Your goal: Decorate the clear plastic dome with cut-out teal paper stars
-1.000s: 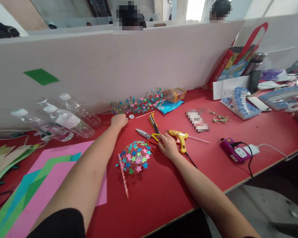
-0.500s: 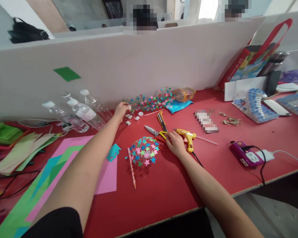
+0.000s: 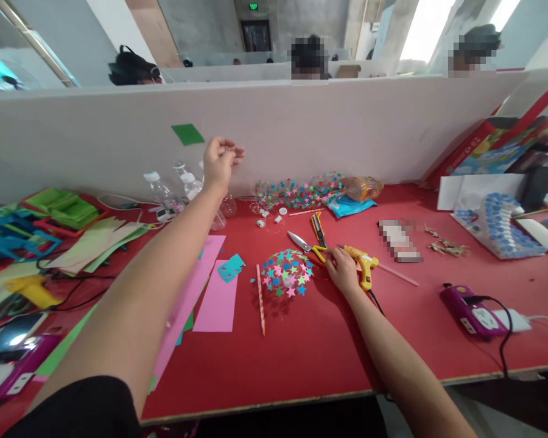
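My left hand (image 3: 223, 159) is raised in front of the pale partition, fingers bent and thumb drawn in. Anything pinched there is too thin to make out. Below it on the table are small white pieces (image 3: 261, 224) with faint thin wire loops. My right hand (image 3: 341, 267) lies low with its fingers bent over the yellow handles of the scissors (image 3: 300, 241), which rest on the table. Just right of that hand sits a yellow glue gun (image 3: 368, 261) with a clear stick. A clear dome covered in coloured stars (image 3: 287, 272) stands nearer me, beside a patterned pencil (image 3: 260, 301).
Behind lie a yellow utility knife (image 3: 318, 228), a star-covered bottle piece (image 3: 287, 193) and a blue packet (image 3: 351, 208). Pink paper (image 3: 214, 304) and clear bottles (image 3: 159, 190) are on the left. A purple power strip (image 3: 472, 313) lies right. Other people sit beyond the partition (image 3: 301, 128).
My left hand has risen from the small white pieces to in front of the partition. My right hand stays by the scissors. The view has swung left and tilted up.
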Action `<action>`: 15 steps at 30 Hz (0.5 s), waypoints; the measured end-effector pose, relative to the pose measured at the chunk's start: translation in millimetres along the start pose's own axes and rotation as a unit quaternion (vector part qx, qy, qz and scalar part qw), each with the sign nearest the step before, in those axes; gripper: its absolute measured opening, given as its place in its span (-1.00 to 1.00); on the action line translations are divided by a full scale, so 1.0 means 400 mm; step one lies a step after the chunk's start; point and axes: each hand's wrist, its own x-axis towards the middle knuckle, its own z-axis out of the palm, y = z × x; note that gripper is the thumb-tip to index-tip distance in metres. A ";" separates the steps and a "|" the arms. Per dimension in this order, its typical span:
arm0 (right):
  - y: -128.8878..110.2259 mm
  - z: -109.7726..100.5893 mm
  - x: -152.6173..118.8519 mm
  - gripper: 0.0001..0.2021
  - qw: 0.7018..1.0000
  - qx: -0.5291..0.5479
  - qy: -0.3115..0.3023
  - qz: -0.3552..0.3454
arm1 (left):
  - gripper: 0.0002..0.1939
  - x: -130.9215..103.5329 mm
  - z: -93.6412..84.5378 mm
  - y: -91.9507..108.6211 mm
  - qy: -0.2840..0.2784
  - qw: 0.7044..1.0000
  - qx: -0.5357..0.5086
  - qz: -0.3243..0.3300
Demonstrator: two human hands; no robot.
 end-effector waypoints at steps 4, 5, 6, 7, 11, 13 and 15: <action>0.003 0.004 -0.001 -0.84 1.000 -0.006 0.003 0.010 | -0.89 -0.006 -0.030 0.081 -0.009 1.000 -0.015 0.007; 0.002 0.005 -0.002 -0.84 1.000 -0.008 0.004 0.011 | -0.90 -0.007 -0.037 0.096 -0.008 1.000 -0.019 0.007; 0.002 0.005 -0.002 -0.84 1.000 -0.009 0.005 0.012 | -0.90 -0.007 -0.044 0.110 -0.007 1.000 -0.019 0.006; 0.001 0.005 -0.003 -0.85 1.000 -0.011 0.005 0.013 | -0.88 -0.008 -0.050 0.122 -0.013 1.000 -0.013 0.000; -0.001 0.003 -0.002 -0.85 1.000 -0.014 0.003 0.012 | -0.76 -0.021 -0.066 0.153 -0.082 0.994 0.051 -0.046; -0.002 0.003 -0.001 -0.84 1.000 -0.014 0.000 0.010 | -0.76 -0.047 -0.071 0.155 -0.095 0.993 0.056 -0.049; -0.002 0.003 0.001 -0.84 1.000 -0.014 -0.002 0.006 | -0.81 -0.095 -0.075 0.146 -0.094 0.994 0.032 -0.054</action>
